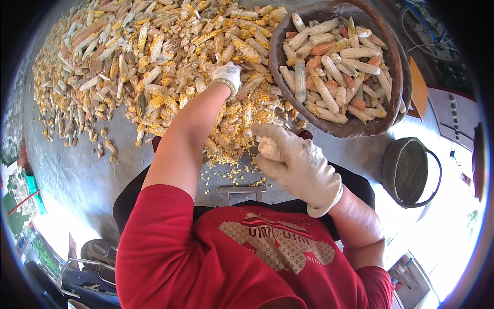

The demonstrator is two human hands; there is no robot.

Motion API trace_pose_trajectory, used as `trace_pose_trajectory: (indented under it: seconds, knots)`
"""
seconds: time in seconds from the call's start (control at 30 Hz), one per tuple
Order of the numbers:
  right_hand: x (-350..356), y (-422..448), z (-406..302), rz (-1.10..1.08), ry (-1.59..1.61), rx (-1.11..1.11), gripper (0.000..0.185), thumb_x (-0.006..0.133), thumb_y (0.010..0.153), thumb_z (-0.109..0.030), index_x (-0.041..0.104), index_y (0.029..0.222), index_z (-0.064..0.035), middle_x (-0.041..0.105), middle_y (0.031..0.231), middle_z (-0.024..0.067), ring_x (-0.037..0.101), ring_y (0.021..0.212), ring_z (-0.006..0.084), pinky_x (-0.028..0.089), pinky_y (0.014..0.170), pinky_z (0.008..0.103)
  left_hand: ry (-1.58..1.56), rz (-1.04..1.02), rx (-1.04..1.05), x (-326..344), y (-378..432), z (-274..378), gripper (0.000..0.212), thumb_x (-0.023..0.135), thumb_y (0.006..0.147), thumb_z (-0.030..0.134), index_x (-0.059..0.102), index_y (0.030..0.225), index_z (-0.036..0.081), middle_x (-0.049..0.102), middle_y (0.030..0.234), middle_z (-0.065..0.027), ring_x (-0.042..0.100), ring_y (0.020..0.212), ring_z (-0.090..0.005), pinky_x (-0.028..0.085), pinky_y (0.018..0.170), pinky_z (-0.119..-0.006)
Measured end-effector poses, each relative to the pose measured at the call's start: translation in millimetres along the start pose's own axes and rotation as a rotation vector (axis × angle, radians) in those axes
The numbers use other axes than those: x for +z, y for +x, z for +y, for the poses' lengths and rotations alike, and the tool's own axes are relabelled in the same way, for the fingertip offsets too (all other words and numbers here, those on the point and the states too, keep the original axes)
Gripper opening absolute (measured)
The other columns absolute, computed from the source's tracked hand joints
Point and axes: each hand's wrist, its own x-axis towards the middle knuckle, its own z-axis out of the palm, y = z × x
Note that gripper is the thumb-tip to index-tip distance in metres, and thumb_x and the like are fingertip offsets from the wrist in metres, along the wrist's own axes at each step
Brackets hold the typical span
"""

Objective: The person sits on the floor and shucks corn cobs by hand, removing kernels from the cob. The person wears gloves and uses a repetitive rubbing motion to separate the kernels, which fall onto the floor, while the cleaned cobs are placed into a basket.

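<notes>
In the head view my left hand point(227, 75), in a white knit glove, reaches out to the heap of corn cobs point(162, 58). Its fingers point away and are hidden, so what it grips does not show. My right hand point(305, 166), in a dirty off-white glove, is raised over my lap with its fingers curled around a short pale corn cob point(269, 149). Some cobs in the heap bear yellow kernels; others are stripped. Loose yellow kernels point(231, 143) and cob bits lie between my feet.
A large brown basket point(278, 73) of mostly stripped cobs stands at the right of the heap. Farther right is a dark bucket point(405, 172) with a hoop handle. A small wooden stool point(241, 189) shows before my lap. A bicycle wheel point(418, 29) is at top right.
</notes>
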Motion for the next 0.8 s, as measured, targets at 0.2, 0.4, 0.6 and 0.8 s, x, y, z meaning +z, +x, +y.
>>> trace_pose_trajectory:
  seconds: [0.2, 0.4, 0.6, 0.8]
  knots:
    - [-6.4, 8.9, 30.6, 0.186, 0.351, 0.065, 0.028, 0.060, 0.085, -0.012, 0.056, 0.109, 0.0009, 0.059, 0.099, 0.0039, 0.057, 0.072, 0.0095, 0.050, 0.065, 0.0239, -1.269, -0.227, -0.128, -46.5, -47.4, -23.7, 0.048, 0.059, 0.090, 0.025, 0.047, 0.129, -0.001, 0.063, 0.101, -0.0128, 0.058, 0.067, -0.0150, 0.047, 0.089, -0.033]
    - [-22.9, 27.4, 19.4, 0.230, 0.348, -0.123, 0.039, 0.061, 0.088, -0.020, 0.054, 0.117, 0.0053, 0.061, 0.098, 0.0118, 0.062, 0.080, 0.0170, 0.053, 0.074, 0.0284, -1.222, -0.017, 0.149, -147.5, -155.7, -27.3, 0.052, 0.062, 0.089, 0.040, 0.050, 0.119, -0.001, 0.058, 0.083, -0.0046, 0.053, 0.066, -0.0088, 0.050, 0.064, -0.024]
    - [-2.8, 37.6, -12.1, 0.088, 1.042, -0.123, 0.039, 0.067, 0.085, -0.014, 0.052, 0.114, 0.0083, 0.065, 0.097, 0.0107, 0.065, 0.082, 0.0176, 0.055, 0.070, 0.0282, -1.352, 0.249, 0.290, -172.9, -240.2, 7.8, 0.051, 0.056, 0.092, 0.043, 0.051, 0.125, 0.004, 0.056, 0.108, -0.0027, 0.050, 0.099, -0.0087, 0.042, 0.090, -0.025]
    - [1.3, 35.2, -18.1, 0.023, 0.973, -0.201, 0.034, 0.066, 0.085, -0.013, 0.055, 0.111, 0.0052, 0.065, 0.094, 0.0082, 0.062, 0.076, 0.0139, 0.052, 0.065, 0.0255, -1.041, 0.507, 0.149, -175.3, -272.5, 22.0, 0.049, 0.056, 0.093, 0.035, 0.051, 0.126, 0.000, 0.058, 0.113, -0.0102, 0.055, 0.101, -0.0160, 0.045, 0.089, -0.029]
